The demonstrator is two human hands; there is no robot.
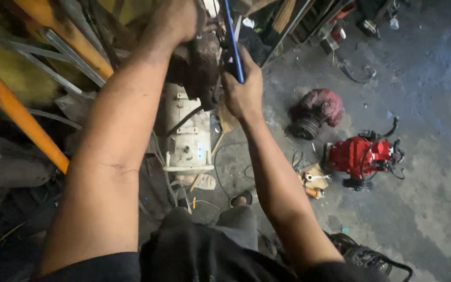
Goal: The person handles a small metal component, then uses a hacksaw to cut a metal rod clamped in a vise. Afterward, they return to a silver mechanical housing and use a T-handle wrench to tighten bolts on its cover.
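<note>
My right hand is closed around the blue handle of a tool that runs upward out of the top of the view. My left hand rests on top of a dark, rusty metal part, gripping it at its upper edge. The tool's working end meets this part, but the contact point is hidden. Under the part stands a dirty white motor housing on the floor.
A red small engine and a dark red one lie on the concrete floor to the right. Orange and grey bars lean at the left. A wrench on cardboard lies near my right forearm. Black machine parts sit at bottom right.
</note>
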